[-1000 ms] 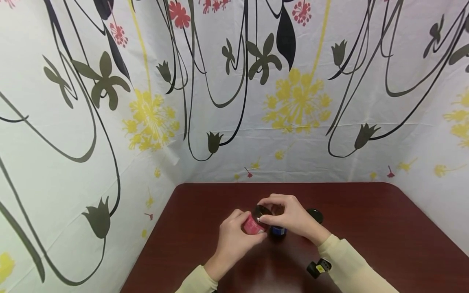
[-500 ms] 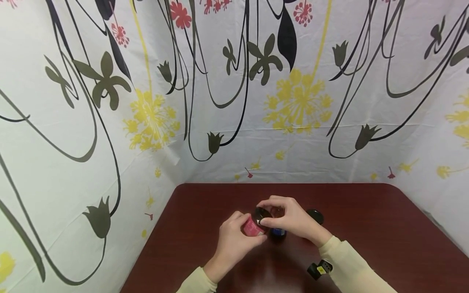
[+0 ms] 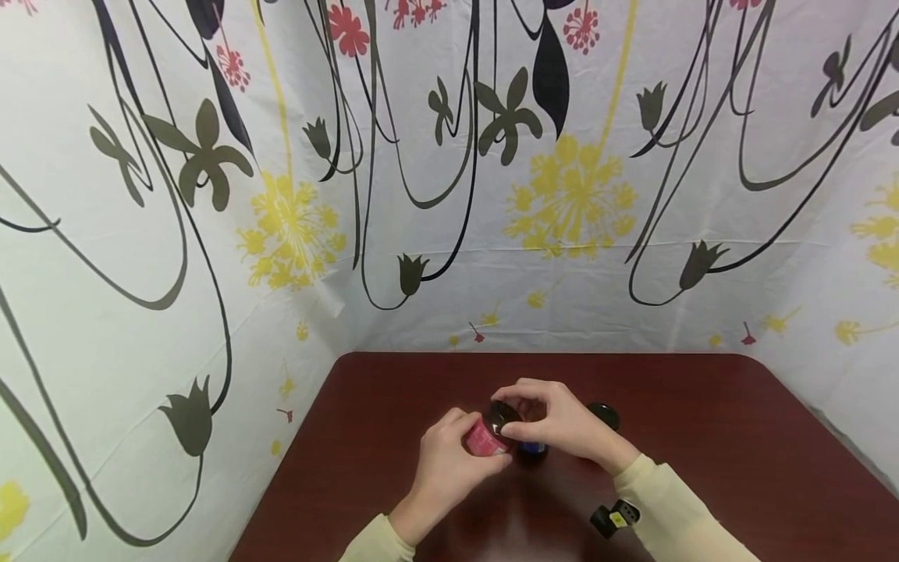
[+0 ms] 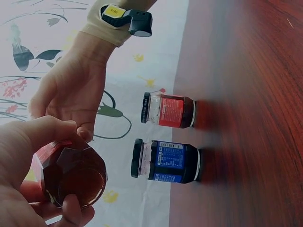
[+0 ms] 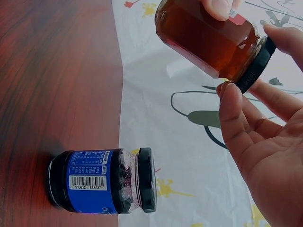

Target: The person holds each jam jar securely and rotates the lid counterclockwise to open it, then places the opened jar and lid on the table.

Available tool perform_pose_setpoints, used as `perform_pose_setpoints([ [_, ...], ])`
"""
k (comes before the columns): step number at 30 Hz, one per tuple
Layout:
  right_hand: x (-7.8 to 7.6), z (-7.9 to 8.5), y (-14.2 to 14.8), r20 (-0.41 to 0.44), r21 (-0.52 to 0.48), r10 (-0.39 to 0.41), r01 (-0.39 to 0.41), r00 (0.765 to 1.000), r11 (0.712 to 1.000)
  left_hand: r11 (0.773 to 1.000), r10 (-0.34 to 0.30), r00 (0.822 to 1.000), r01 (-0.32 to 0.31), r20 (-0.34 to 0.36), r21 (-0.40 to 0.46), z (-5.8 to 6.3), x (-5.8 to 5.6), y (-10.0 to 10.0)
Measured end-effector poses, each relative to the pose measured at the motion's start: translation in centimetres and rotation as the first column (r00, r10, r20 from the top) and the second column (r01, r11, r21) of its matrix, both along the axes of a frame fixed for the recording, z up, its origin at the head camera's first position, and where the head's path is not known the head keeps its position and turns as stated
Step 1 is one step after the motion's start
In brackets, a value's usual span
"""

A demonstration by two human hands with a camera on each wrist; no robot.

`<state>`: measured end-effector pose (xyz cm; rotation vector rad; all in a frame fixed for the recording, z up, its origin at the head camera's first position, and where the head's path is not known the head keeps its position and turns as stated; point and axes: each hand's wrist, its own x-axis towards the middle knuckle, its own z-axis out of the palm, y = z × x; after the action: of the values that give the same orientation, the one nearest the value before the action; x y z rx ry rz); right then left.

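My left hand (image 3: 449, 457) grips a faceted glass jar (image 3: 486, 439) with a pink label, held tilted above the table. Amber-brown contents show through its glass in the right wrist view, and its base (image 4: 81, 182) faces the left wrist camera. My right hand (image 3: 558, 417) pinches the rim of the jar's black lid (image 5: 258, 65) between thumb and fingers. The lid sits on the jar's mouth. Below the hands, a jar with a blue label (image 5: 90, 182) and dark contents stands upright on the table, its black lid on.
Another jar with a red label (image 4: 171, 111) and a black lid stands beside the blue-labelled one; in the head view its lid (image 3: 604, 415) shows behind my right forearm. The dark red wooden table (image 3: 393, 390) meets a flower-printed cloth (image 3: 449, 195) at its edges.
My right hand and the black lid have shifted slightly down, while my left hand keeps its grip on the pink-labelled jar. The standing jars have not moved.
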<state>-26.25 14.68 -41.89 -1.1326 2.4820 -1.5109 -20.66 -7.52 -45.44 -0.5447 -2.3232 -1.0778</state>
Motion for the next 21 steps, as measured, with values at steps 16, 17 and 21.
perform_pose_setpoints([
  [16,0.39,0.01,0.50,0.074,0.043,0.009,-0.012,0.997,0.999,1.000,-0.005,0.999,0.005,0.035,0.008,-0.09,0.29,-0.10],
  [17,0.41,0.03,0.52,0.077,0.045,0.009,-0.013,0.997,0.999,1.000,-0.007,0.999,0.006,0.035,0.010,-0.14,0.29,-0.12],
  [21,0.41,-0.03,0.53,0.054,0.051,0.014,-0.017,0.998,0.999,1.000,-0.006,1.000,0.005,0.030,0.018,-0.22,0.29,-0.19],
])
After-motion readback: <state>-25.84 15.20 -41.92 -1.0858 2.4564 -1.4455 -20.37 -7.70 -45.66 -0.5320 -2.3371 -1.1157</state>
